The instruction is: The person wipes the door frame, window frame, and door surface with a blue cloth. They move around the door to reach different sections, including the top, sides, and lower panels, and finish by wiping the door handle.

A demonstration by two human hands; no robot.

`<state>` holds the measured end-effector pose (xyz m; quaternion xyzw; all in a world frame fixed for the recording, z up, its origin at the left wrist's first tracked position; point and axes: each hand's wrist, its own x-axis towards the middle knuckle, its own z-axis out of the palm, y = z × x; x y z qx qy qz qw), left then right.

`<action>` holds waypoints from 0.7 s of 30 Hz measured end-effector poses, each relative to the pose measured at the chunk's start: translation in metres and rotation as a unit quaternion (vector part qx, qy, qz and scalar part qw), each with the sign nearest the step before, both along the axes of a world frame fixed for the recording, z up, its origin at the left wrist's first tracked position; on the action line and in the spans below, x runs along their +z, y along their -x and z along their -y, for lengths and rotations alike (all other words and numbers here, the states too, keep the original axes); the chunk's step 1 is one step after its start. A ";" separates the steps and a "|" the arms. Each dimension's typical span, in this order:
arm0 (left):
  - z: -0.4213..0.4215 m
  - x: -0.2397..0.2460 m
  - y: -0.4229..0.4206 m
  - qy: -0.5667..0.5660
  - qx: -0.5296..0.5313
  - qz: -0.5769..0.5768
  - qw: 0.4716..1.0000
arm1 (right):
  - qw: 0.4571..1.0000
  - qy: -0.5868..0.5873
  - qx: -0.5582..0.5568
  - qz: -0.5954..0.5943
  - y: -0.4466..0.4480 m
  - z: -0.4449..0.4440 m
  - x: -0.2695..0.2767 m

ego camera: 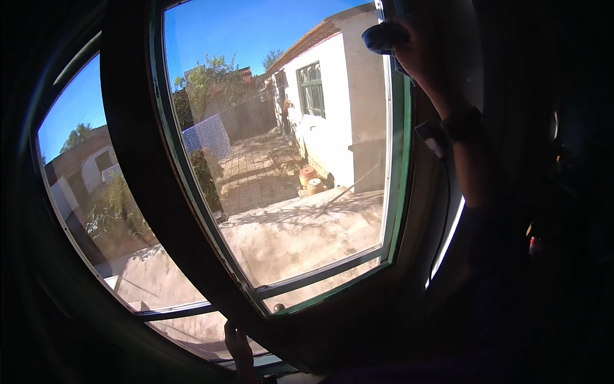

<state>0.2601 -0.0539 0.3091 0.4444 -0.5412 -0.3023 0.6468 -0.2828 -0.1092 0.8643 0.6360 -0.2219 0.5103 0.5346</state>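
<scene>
Before me is a window with a green-edged wooden frame (403, 201) and a pane with fine mesh (268, 158). My right hand (419, 53) is raised at the pane's upper right edge, its fingers closed on a bunched dark cloth (385, 37). The cloth lies at the frame's edge; whether it presses on the glass I cannot tell. A dark band (461, 124) circles my right wrist. Low in view, my left hand (239, 343) has its fingers at the edge of the thick dark window post (192, 225). Deep shadow hides part of its grip.
A second pane (124, 230) stands left of the post. A dark cable (447, 206) with a small block (430, 139) hangs beside my right forearm. A crossbar (321, 278) spans the lower window. Outside are a paved yard, a white building (331, 129) and clay pots (307, 176).
</scene>
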 end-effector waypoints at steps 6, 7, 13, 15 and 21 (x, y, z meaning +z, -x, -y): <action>0.000 0.001 0.001 -0.019 -0.003 -0.020 1.000 | 0.970 0.190 -0.056 0.139 -0.010 -0.029 0.090; 0.000 0.001 0.001 -0.012 -0.004 -0.019 1.000 | 0.967 0.206 -0.043 0.141 -0.016 -0.040 0.102; 0.001 0.000 -0.002 -0.008 0.001 0.011 1.000 | 0.966 0.205 -0.114 0.111 -0.030 -0.032 0.134; -0.001 0.001 -0.001 -0.019 -0.007 -0.002 1.000 | 0.965 0.201 -0.131 0.110 -0.028 -0.014 0.131; -0.003 0.006 -0.001 -0.009 -0.009 0.012 1.000 | 0.975 0.154 -0.135 0.087 -0.027 -0.024 0.113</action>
